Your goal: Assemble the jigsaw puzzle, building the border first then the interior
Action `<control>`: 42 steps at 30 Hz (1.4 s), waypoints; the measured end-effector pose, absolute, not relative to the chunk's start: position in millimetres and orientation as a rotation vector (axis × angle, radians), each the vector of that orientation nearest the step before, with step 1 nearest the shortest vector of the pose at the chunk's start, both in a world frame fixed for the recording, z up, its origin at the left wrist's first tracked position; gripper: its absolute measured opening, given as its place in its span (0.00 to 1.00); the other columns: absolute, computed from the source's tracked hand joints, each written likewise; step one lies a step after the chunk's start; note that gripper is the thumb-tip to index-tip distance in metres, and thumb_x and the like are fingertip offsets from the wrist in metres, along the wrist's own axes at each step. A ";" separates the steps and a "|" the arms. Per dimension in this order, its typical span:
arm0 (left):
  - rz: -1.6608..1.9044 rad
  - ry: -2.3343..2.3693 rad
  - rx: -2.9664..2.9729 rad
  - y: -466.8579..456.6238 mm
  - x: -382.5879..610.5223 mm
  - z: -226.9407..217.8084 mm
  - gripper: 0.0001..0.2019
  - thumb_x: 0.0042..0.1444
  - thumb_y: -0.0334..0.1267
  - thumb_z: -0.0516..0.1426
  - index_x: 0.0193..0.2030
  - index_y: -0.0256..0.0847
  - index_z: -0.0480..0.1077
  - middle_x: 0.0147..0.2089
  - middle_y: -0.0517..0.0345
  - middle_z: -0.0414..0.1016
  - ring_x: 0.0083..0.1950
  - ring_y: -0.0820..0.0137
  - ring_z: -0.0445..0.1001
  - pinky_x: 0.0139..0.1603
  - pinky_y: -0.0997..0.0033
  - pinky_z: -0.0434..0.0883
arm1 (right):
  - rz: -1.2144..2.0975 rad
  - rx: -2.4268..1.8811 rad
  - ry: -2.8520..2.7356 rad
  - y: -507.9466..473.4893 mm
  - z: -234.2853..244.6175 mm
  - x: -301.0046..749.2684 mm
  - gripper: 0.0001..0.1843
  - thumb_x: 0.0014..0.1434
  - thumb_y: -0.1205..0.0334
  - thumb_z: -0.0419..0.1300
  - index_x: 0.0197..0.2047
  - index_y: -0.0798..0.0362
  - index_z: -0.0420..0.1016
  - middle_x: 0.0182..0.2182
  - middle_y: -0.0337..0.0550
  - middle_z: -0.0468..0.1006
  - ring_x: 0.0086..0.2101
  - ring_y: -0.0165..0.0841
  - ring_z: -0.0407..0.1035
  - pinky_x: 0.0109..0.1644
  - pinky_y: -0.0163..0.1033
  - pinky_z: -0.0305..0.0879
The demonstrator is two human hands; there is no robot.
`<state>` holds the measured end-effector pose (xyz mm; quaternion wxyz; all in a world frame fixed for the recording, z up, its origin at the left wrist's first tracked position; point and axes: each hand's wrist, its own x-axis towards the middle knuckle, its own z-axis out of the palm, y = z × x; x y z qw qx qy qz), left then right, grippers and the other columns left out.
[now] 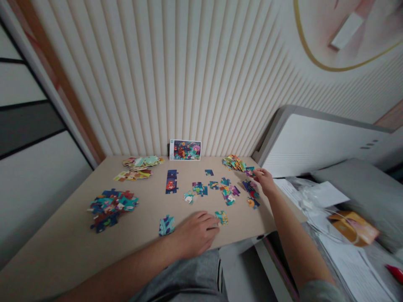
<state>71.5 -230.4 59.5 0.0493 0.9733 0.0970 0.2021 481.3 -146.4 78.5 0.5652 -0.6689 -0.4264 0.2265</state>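
Scanning left to right: mixed heap of dark puzzle pieces (pixel 113 205) on tabletop (pixel 143 214). Left hand (pixel 198 233) near front edge, fingertips at teal-and-yellow piece (pixel 222 217); cannot tell whether grip is closed on it. Multicoloured stack (pixel 233 162) farther back; purple-and-teal piece (pixel 249 170) just beside it, at right hand's (pixel 264 180) fingertips, pinch unclear. Clear plastic bag (pixel 307 193) far right, contents indistinct.

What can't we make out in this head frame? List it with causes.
All in the head view:
- Left hand: palm hidden by its own back.
- Right hand: pinching or just touching the piece at its fingertips; too small to tell.
- Left front pile: lower pieces covered by upper ones.
- Upright picture: fine detail too small.
- Printed sheet: text blurred.
- Gold-rimmed circle: cut off by top edge.
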 end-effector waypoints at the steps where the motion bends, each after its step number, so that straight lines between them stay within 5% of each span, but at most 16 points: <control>1: 0.623 0.305 2.960 -230.6 71.2 59.7 0.11 0.64 0.36 0.56 0.52 0.44 0.73 0.59 0.50 0.74 0.60 0.61 0.71 0.64 0.56 0.66 | 0.532 -1.506 -0.964 -147.7 80.8 479.7 0.29 0.43 0.37 0.70 0.36 0.50 0.68 0.31 0.41 0.80 0.31 0.34 0.77 0.33 0.36 0.71; 6: 0.664 0.387 2.938 -232.3 69.6 62.4 0.12 0.63 0.34 0.56 0.52 0.42 0.72 0.60 0.49 0.72 0.63 0.59 0.69 0.65 0.55 0.67 | 0.675 -1.241 -0.879 -158.9 87.2 448.0 0.28 0.43 0.41 0.74 0.39 0.49 0.71 0.29 0.36 0.78 0.29 0.33 0.76 0.32 0.36 0.72; 12: 0.756 0.525 2.896 -231.7 68.8 64.2 0.20 0.63 0.31 0.54 0.62 0.42 0.67 0.64 0.47 0.69 0.67 0.58 0.65 0.69 0.50 0.63 | 0.900 -1.326 -1.369 -201.1 67.2 350.2 0.23 0.56 0.42 0.67 0.45 0.52 0.76 0.23 0.35 0.76 0.24 0.31 0.70 0.30 0.36 0.68; 16: 0.722 0.602 2.878 -227.9 69.0 60.1 0.27 0.62 0.32 0.55 0.68 0.43 0.61 0.68 0.45 0.65 0.69 0.56 0.63 0.70 0.47 0.62 | 0.603 -1.405 -1.829 -220.6 61.4 309.2 0.16 0.65 0.48 0.60 0.50 0.48 0.79 0.40 0.43 0.83 0.40 0.38 0.76 0.48 0.42 0.71; 19: 0.670 0.638 2.855 -224.4 68.1 56.0 0.28 0.62 0.33 0.56 0.69 0.44 0.61 0.68 0.46 0.66 0.69 0.56 0.63 0.71 0.48 0.61 | 0.195 -1.560 -1.985 -216.0 68.3 326.7 0.16 0.69 0.54 0.56 0.55 0.47 0.78 0.51 0.46 0.81 0.52 0.40 0.73 0.59 0.44 0.64; 24: 0.656 0.665 2.826 -223.0 66.8 54.3 0.25 0.63 0.36 0.55 0.67 0.48 0.64 0.65 0.49 0.70 0.66 0.57 0.67 0.69 0.48 0.63 | -0.101 -2.020 -1.919 -207.5 66.2 411.2 0.19 0.69 0.57 0.52 0.57 0.50 0.78 0.51 0.50 0.82 0.52 0.42 0.74 0.59 0.45 0.65; 32: 0.661 0.704 2.799 -224.2 68.8 49.4 0.25 0.63 0.36 0.55 0.67 0.46 0.64 0.64 0.48 0.70 0.66 0.56 0.66 0.68 0.48 0.64 | 0.048 -2.052 -1.805 -235.8 37.9 498.6 0.30 0.63 0.47 0.58 0.64 0.52 0.72 0.61 0.53 0.74 0.60 0.48 0.69 0.64 0.53 0.63; 42: 0.655 0.722 2.806 -224.7 68.1 50.9 0.23 0.63 0.37 0.55 0.66 0.47 0.65 0.63 0.48 0.70 0.65 0.56 0.66 0.67 0.48 0.65 | 0.118 -2.014 -1.775 -243.2 37.5 520.2 0.25 0.64 0.51 0.56 0.60 0.51 0.77 0.62 0.51 0.73 0.63 0.46 0.66 0.68 0.54 0.59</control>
